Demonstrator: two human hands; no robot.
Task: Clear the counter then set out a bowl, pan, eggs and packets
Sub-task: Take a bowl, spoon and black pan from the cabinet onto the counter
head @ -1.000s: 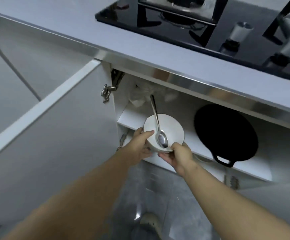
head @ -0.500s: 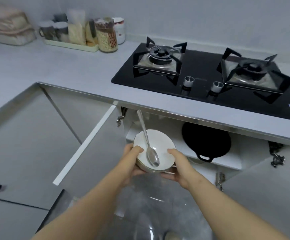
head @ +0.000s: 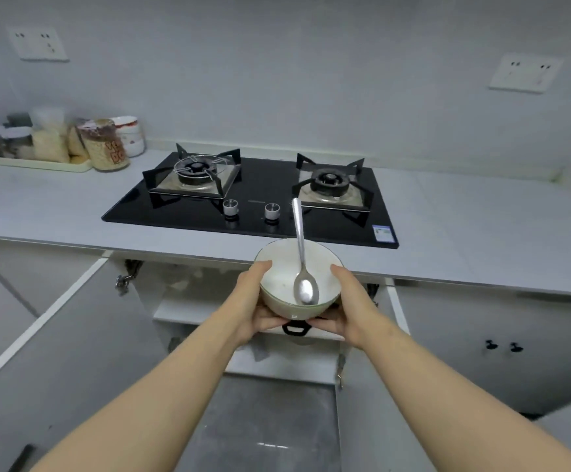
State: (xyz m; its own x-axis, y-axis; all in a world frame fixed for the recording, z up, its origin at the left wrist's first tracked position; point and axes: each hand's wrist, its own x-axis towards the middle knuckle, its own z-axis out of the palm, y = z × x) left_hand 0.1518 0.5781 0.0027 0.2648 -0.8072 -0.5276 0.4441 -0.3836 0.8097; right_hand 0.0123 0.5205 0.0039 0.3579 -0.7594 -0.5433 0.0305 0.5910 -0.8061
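I hold a white bowl (head: 282, 277) with both hands, just below and in front of the counter's front edge. A metal spoon (head: 302, 264) lies in it, its handle sticking up past the rim toward the hob. My left hand (head: 255, 301) cups the bowl's left side and underside. My right hand (head: 347, 301) grips its right side. Only the black handle of the pan (head: 296, 329) shows under the bowl, inside the open cabinet; the pan's body is hidden behind the bowl and my hands.
A black two-burner gas hob (head: 253, 199) is set into the grey counter (head: 73, 212). A tray of jars and packets (head: 56, 144) stands at the back left. Two cabinet doors (head: 56, 335) hang open on either side of me.
Both hands have lifted the bowl with the spoon out of the cabinet up to counter height. My view has risen from the cabinet to the hob and wall.
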